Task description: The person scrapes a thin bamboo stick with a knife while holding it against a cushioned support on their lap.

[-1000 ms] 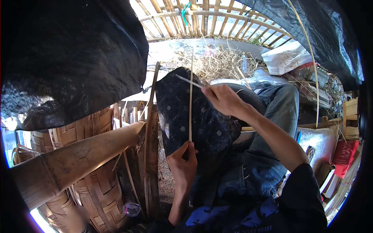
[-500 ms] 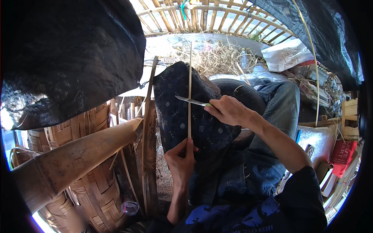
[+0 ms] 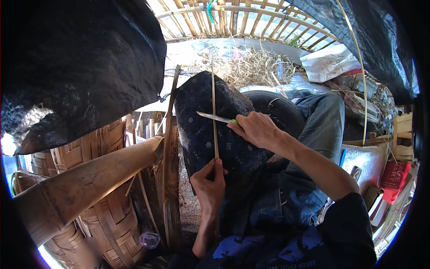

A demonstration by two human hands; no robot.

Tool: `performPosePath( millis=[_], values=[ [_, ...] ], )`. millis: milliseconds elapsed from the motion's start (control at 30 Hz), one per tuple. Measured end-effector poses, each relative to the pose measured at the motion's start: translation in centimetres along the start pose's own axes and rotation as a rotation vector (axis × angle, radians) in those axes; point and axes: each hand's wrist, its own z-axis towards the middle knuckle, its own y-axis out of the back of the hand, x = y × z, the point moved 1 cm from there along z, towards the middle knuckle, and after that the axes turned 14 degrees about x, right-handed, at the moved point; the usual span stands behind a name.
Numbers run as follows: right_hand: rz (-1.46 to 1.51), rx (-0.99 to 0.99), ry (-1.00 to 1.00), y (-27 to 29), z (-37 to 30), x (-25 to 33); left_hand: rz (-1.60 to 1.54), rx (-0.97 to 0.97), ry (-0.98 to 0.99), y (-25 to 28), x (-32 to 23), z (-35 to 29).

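Observation:
A long, thin bamboo strip (image 3: pixel 214 96) runs away from me over a dark patterned cloth (image 3: pixel 192 103) spread across my lap. My left hand (image 3: pixel 209 179) pinches the strip near the cloth's lower part, between thumb and fingers. Farther up, the blade of a knife (image 3: pixel 212 117) crosses the strip and seems to touch it, its tip pointing left. Wrapped round the knife's green handle is my right hand (image 3: pixel 255 127), mostly hiding it. The strip's far end fades against the bright ground.
A thick bamboo pole (image 3: pixel 89 184) juts in from the left above woven bamboo baskets (image 3: pixel 112 228). Black plastic sheeting (image 3: pixel 85 67) hangs at upper left. Shavings (image 3: pixel 251 67) are heaped beyond the cloth, before a bamboo fence (image 3: pixel 246 18). A red bag (image 3: pixel 395 179) lies far right.
The knife and my right hand have shifted slightly left. The strip's far end has swung a little left too. My left hand keeps its pinch in nearly the same place.

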Motion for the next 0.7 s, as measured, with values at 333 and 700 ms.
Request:
performPosePath(
  millis=[333,700],
  values=[
    [0.082,-0.059,-0.146,1.8,5.9,-2.6,-0.056,0.046,0.048,-0.2,-0.5,-0.8],
    [0.337,-0.246,0.087,2.9,1.3,-1.8,-0.666,0.271,0.250,2.3,1.9,-1.2]
  ],
)
